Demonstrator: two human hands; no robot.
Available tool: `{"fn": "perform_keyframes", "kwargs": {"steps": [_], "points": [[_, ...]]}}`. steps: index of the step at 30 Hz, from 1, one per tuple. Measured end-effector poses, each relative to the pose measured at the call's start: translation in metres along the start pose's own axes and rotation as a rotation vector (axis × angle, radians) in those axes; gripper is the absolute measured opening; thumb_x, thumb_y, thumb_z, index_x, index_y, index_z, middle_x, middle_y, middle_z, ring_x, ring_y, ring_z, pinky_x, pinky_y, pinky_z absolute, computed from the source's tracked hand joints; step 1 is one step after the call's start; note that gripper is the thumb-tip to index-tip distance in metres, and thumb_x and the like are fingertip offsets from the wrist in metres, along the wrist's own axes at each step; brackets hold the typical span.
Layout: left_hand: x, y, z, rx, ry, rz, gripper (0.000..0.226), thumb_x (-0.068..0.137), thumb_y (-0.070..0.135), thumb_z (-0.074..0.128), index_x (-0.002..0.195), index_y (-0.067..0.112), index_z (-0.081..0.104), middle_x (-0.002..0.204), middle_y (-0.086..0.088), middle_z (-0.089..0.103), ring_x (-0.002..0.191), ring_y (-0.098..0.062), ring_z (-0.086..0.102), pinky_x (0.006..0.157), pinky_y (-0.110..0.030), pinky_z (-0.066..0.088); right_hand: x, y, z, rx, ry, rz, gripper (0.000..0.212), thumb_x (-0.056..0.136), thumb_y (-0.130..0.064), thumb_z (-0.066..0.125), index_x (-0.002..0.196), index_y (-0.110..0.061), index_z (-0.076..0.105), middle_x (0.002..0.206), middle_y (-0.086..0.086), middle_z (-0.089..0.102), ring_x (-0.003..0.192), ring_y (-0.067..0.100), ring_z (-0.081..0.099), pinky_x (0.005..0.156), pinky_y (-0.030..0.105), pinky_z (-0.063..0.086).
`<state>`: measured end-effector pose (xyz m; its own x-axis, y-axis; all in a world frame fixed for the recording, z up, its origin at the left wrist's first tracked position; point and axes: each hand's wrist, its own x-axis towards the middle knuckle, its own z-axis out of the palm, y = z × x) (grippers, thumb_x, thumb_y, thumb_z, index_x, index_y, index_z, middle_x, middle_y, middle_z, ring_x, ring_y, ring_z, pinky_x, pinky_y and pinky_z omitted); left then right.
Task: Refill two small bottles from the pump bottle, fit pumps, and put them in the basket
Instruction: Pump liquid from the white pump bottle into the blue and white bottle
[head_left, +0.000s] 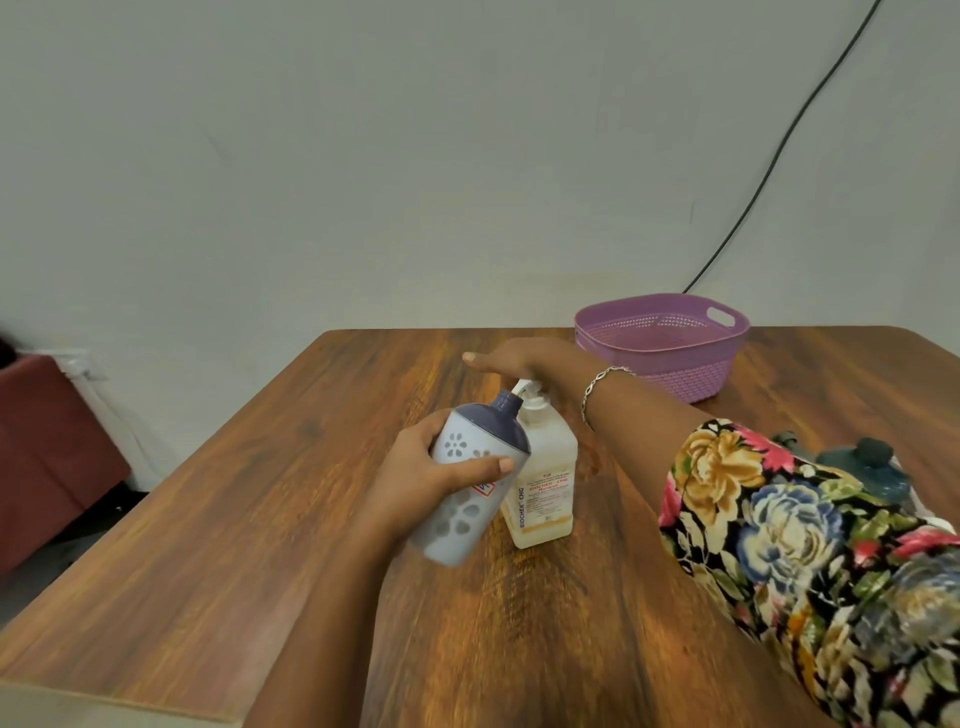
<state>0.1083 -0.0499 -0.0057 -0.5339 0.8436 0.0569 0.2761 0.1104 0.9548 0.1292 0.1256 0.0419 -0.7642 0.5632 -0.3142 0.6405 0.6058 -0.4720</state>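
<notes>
Left hand (421, 470) is gripping the small bottle (467, 441), fingers and thumb curled round it, tilting its open neck up against the nozzle of the pump bottle (545, 467). Right hand (519, 361) is lying flat on the pump head, fingers straight. Purple basket (691, 379) is sitting well apart at the far right of the wooden table (260, 519).

Two hands at work, the left hand (441, 470) and the right hand (519, 358). One small flowered bottle (470, 441), one pump bottle (545, 478), one purple basket (691, 374), one bracelet (597, 387), one black cable (781, 150).
</notes>
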Motion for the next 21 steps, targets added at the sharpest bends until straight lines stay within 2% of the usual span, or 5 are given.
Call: {"fn": "perform_keyframes", "kwargs": {"steps": [4,8,11,19,21], "points": [[-0.001,0.0,0.001,-0.019,0.007,-0.007,0.029,0.069,0.018,0.077,0.092,0.021,0.06,0.075,-0.001,0.069,0.057,-0.009,0.066,0.048,-0.017,0.049,0.004,0.001,0.006,-0.203,0.143,0.009,0.059,0.1,-0.046,0.025,0.13,0.0,0.048,0.136,0.017,0.048,0.12,0.031,0.049,0.094,0.037,0.039],[-0.002,0.0,0.0,-0.004,0.006,-0.007,0.034,0.064,0.025,0.078,0.092,0.022,0.06,0.076,-0.001,0.069,0.059,-0.011,0.066,0.05,-0.018,0.051,-0.001,-0.001,-0.003,0.021,0.015,-0.002,0.068,0.097,-0.053,0.023,0.135,0.0,0.04,0.133,0.021,0.049,0.102,0.032,0.053,0.076,0.036,0.042],[-0.001,0.001,0.0,-0.013,0.01,-0.012,0.039,0.058,0.03,0.077,0.092,0.023,0.06,0.077,-0.002,0.069,0.06,-0.012,0.067,0.05,-0.019,0.051,-0.005,-0.003,-0.006,0.107,-0.021,0.012,0.071,0.096,-0.055,0.024,0.14,0.0,0.034,0.139,0.021,0.044,0.116,0.036,0.05,0.081,0.037,0.04],[-0.002,0.002,0.002,-0.033,0.016,-0.007,0.037,0.064,0.022,0.077,0.097,0.019,0.063,0.076,-0.002,0.07,0.06,-0.012,0.067,0.049,-0.019,0.05,0.005,0.002,0.006,-0.157,0.138,0.03,0.061,0.097,-0.05,0.033,0.126,-0.001,0.052,0.134,0.016,0.051,0.117,0.032,0.052,0.093,0.037,0.041],[-0.002,0.002,0.002,-0.028,0.017,-0.005,0.036,0.065,0.02,0.078,0.098,0.018,0.063,0.077,-0.003,0.07,0.06,-0.013,0.067,0.05,-0.02,0.05,0.0,0.0,0.003,-0.118,0.104,0.01,0.061,0.098,-0.05,0.03,0.129,-0.001,0.049,0.134,0.016,0.05,0.107,0.03,0.054,0.081,0.034,0.044]]}}
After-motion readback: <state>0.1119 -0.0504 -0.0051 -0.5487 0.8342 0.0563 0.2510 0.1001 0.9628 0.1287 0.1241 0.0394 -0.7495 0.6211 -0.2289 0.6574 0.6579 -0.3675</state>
